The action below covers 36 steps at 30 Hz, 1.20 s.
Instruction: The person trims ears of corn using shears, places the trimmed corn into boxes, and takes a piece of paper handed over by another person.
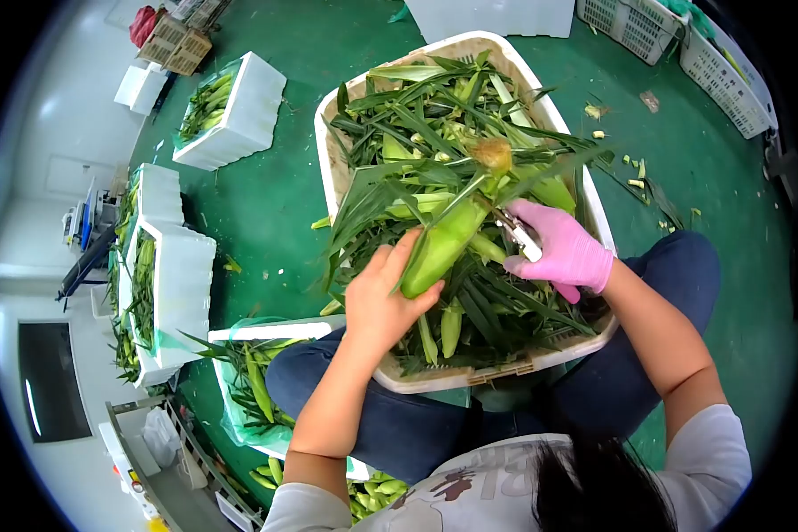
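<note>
My bare left hand [383, 288] is closed around the lower part of a green ear of corn [443, 244], still in its husk. The ear tilts up and to the right, with brown silk near its far end. In a pink glove, my right hand [560, 244] grips pruning shears [525, 239] with white handles. Their blades reach the husk leaves beside the upper part of the ear, and the tips are hidden there. Below both hands, a white plastic crate [600, 213] is heaped with husk leaves [417, 124] and corn pieces.
At the left stand white foam boxes [257, 102] of corn. An open foam box [279, 331] lined with green plastic sits by my left knee, with loose ears [377, 492] below it. White baskets [727, 80] stand at the upper right. Scraps [637, 183] litter the green floor.
</note>
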Each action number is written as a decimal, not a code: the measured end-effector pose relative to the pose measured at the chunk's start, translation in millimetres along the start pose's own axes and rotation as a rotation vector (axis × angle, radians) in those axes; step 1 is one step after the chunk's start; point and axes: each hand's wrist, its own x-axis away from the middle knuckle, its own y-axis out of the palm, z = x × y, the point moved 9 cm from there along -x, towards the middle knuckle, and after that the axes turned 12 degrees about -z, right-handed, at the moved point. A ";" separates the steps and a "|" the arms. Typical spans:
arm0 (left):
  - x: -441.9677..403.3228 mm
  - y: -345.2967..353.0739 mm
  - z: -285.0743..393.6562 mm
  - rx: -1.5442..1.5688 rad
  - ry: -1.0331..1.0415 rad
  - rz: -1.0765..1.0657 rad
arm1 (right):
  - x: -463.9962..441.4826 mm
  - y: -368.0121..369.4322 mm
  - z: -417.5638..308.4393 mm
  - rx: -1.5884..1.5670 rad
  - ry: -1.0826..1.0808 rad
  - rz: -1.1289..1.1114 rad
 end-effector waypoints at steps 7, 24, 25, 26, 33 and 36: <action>-1.4 2.0 -17.2 0.762 0.137 -0.254 | 13.5 27.0 -11.8 -0.915 0.143 -0.275; -3.8 79.0 -3.5 1.803 0.188 -0.532 | 18.9 20.5 6.1 -1.715 -0.163 -0.138; -9.5 69.7 -7.3 1.838 0.135 -0.410 | 21.4 22.2 -2.0 -1.674 -0.177 -0.203; -14.8 55.7 -9.8 1.834 0.114 -0.347 | 22.9 27.1 -12.9 -1.569 -0.158 -0.215; -22.8 43.5 -38.8 1.362 0.086 -0.145 | 29.5 96.8 -24.3 -1.110 0.189 -0.470; -19.2 45.6 -22.2 0.904 0.110 -0.195 | 17.8 88.5 -23.9 -1.053 0.102 -0.369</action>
